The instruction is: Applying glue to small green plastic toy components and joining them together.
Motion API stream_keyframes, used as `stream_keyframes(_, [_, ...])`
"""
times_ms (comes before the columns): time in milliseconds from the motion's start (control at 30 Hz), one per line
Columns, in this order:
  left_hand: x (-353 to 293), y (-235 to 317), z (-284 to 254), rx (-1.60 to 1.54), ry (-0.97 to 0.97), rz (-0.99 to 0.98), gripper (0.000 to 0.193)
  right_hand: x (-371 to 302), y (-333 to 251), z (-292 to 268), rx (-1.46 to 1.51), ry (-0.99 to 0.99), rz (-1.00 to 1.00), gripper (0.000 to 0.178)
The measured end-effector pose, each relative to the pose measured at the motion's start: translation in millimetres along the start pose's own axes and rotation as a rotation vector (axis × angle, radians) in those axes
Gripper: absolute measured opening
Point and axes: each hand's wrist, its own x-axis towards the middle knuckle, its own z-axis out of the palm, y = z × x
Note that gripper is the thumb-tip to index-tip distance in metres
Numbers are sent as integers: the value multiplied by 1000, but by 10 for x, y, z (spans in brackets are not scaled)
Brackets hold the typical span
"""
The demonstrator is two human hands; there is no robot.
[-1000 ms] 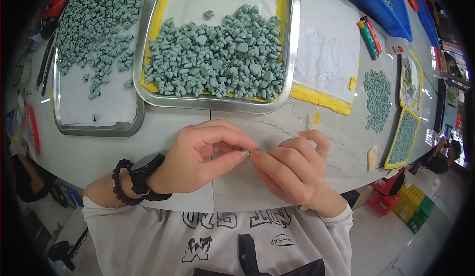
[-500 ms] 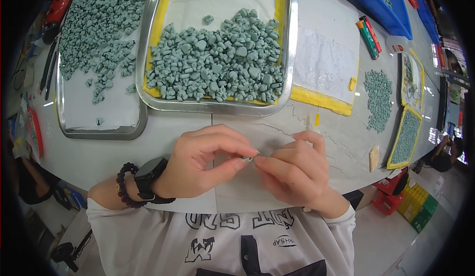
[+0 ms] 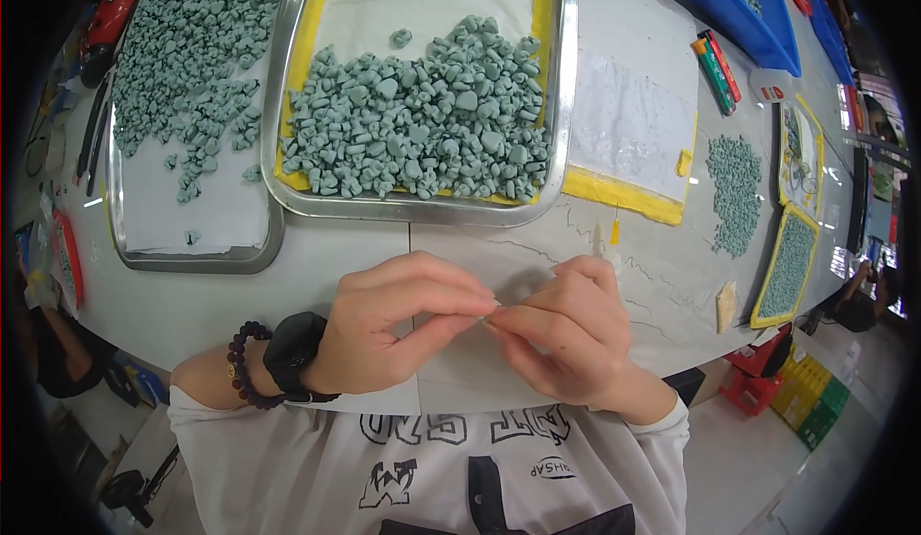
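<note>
Above the white table (image 3: 365,237), my left hand (image 3: 398,329) is closed in a pinch, thumb against forefinger. Half a second ago a small grey-green piece showed in that pinch; now the fingertips almost wholly cover it. My right hand (image 3: 566,333) is closed too, its thumb and forefinger meeting my left fingertips. What it pinches, if anything, is hidden. Just beyond the hands stands a metal tray (image 3: 413,211) holding a heap of small grey-green pieces (image 3: 413,122) on a yellow-edged white liner.
On the left, a second metal tray (image 3: 206,233) bears many more such pieces. A yellow-tipped needle (image 3: 615,233) lies right of the hands. Further right are a yellow-edged white sheet (image 3: 633,103), a green and red pair of tubes (image 3: 718,72), a patch of pieces (image 3: 735,194) and a blue bin (image 3: 767,36).
My left fingers have straightened and closed further over the small piece, which no longer shows clearly. My right hand has shifted slightly left, its raised forefinger curling in.
</note>
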Motion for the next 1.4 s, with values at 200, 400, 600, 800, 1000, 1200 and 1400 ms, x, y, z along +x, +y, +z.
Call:
stream_keyframes(200, [-1,9,9,56,11,28,24,27,-10,0,45,-1,46,24])
stream_keyframes(400, [-7,-22,19,-21,27,-1,25,39,14,-35,106,-27,88,22])
stream_keyframes(600, [-6,8,8,-102,34,-91,25,50,17,-48,83,-13,86,24])
stream_keyframes(800, [0,-15,-2,-27,23,-25,26,39,14,-21,63,-9,78,24])
stream_keyframes(1000, [-17,9,-8,43,26,18,26,16,-4,26,-31,-16,44,26])
stream_keyframes(1200, [-44,-25,19,85,34,67,26,-2,-52,52,-163,5,0,27])
stream_keyframes(1400, [21,149,-52,122,-12,91,27,59,-101,-120,-220,-11,-64,28])
